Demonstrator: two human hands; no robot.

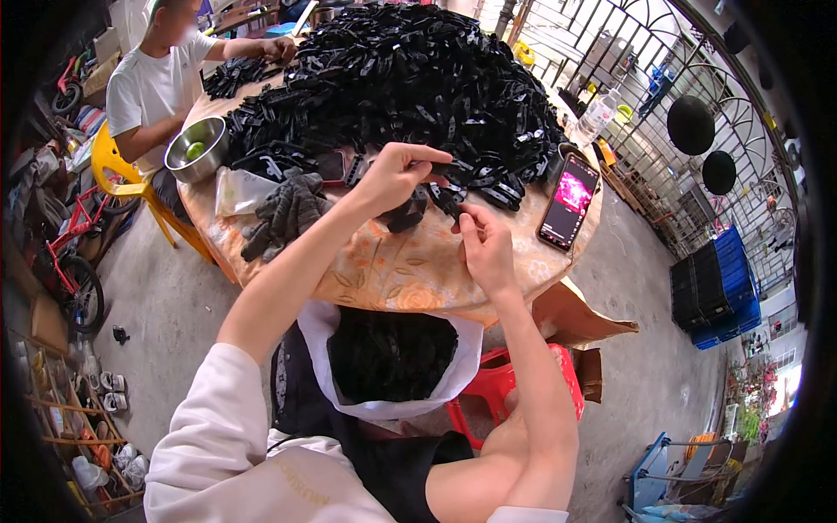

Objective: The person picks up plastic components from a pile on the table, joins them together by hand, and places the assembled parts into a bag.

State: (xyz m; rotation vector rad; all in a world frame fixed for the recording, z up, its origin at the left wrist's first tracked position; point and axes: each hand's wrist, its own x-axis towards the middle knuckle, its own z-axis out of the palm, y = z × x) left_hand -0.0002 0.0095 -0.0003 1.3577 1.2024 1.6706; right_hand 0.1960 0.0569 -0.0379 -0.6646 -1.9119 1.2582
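Note:
A large heap of small black plastic pieces (392, 91) covers most of the round table. Over its near edge, my left hand (394, 181) reaches across with index finger and thumb closed on a small black plastic piece. My right hand (486, 246) is lower and to the right, its fingertips pinched on another black plastic piece (446, 202). The exact kind of these pieces is too small to make out. Below the table edge, a white sack (471, 353) stands open before me, with black pieces inside.
Dark grey gloves (286, 213) and a clear plastic bag (237, 192) lie left of my hands, near a steel bowl (218, 139). A phone (568, 202) leans at the right. Across the table, a person (153, 96) handles pieces. A red stool (493, 383) stands below.

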